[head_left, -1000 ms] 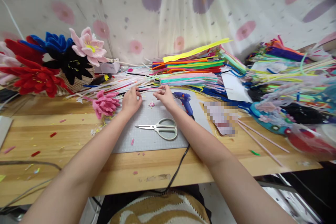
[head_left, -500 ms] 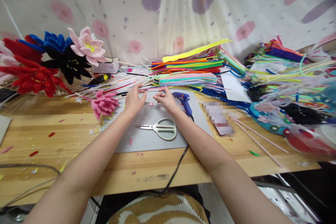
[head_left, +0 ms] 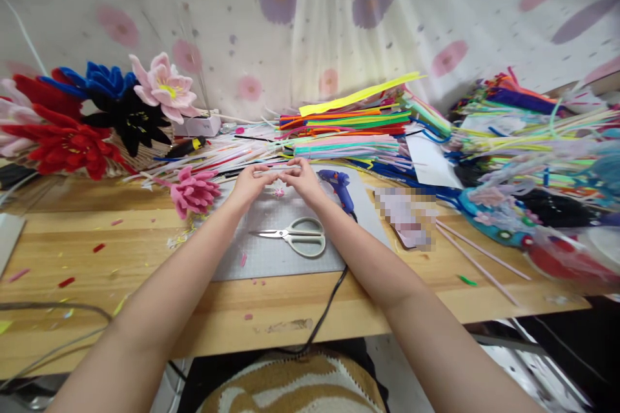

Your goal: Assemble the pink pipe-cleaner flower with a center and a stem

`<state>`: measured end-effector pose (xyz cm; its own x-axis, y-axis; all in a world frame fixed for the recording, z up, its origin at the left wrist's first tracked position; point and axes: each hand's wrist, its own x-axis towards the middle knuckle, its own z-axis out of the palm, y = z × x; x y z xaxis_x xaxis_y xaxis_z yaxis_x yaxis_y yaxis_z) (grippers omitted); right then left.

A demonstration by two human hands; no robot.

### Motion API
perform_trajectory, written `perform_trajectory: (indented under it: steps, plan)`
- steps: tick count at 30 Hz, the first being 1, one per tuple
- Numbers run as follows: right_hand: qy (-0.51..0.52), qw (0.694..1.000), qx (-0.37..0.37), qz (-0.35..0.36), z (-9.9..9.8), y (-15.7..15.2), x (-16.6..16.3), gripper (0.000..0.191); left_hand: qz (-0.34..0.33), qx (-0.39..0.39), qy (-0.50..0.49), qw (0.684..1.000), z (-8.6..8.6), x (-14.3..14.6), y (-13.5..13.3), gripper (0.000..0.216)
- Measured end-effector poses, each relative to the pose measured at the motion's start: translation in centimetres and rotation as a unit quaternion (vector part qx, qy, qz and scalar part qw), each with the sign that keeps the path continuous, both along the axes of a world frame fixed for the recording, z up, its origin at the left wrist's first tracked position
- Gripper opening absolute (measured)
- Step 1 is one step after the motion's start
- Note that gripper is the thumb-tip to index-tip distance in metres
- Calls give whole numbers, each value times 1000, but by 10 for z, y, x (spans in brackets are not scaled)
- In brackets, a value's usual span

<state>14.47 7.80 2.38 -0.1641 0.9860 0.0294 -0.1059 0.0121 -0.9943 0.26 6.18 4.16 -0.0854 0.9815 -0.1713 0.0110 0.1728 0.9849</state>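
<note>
My left hand and my right hand meet at the fingertips over the far part of a grey cutting mat. The fingers of both are pinched together; whatever they hold is too small to make out. Just below the fingertips shows a little pink-and-white piece, and I cannot tell whether it hangs from them or lies on the mat. Scissors with pale handles lie nearer me, blades to the left. Beside my right hand rests a blue glue gun. A pink fuzzy flower lies left of my left hand.
Bundles of coloured pipe cleaners line the back, with more heaped at the right. Large fuzzy flowers stand at the left. A black cord runs over the table's front edge. Small scraps dot the wooden table.
My hands have come together; the gap between their fingertips has closed. My left hand's fingers, apart before, are now pinched. The scissors and glue gun have stayed put.
</note>
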Motion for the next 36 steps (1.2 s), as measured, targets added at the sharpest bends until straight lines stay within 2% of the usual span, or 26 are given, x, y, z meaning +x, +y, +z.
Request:
perform_trajectory:
  steps: [6, 9, 11, 14, 17, 20, 23, 27, 33, 36]
  plan:
    - [-12, 1000, 27, -6, 7, 5, -9, 41, 18, -20, -20, 999, 1, -3, 9, 38]
    - [-15, 999, 32, -11, 10, 5, -12, 40, 63, 21, 32, 997, -1, -9, 14, 35]
    - [-16, 999, 31, -22, 9, 3, -12, 39, 90, 65, 103, 988, -4, -14, 17, 34]
    - [-22, 999, 22, -38, 1, -2, -6, 38, 67, 100, 256, 959, -11, -22, 18, 33]
    - [-24, 998, 0, -54, -10, -6, 2, 38, 26, 118, 391, 912, -17, -26, 18, 29]
    - [-19, 997, -22, -67, -17, -9, 9, 37, 23, 160, 468, 869, -22, -26, 17, 20]
    - [-12, 997, -34, -66, -19, -10, 13, 37, 40, 196, 493, 846, -25, -24, 17, 23]
    - [-12, 997, -38, -64, -20, -12, 13, 37, 43, 231, 476, 847, -25, -21, 16, 43]
    - [-19, 996, -40, -71, -23, -15, 14, 36, 52, 183, 481, 856, -22, -19, 14, 28]
    - [-21, 996, -44, -71, -24, -15, 15, 37, 54, 172, 449, 875, -22, -21, 13, 28]
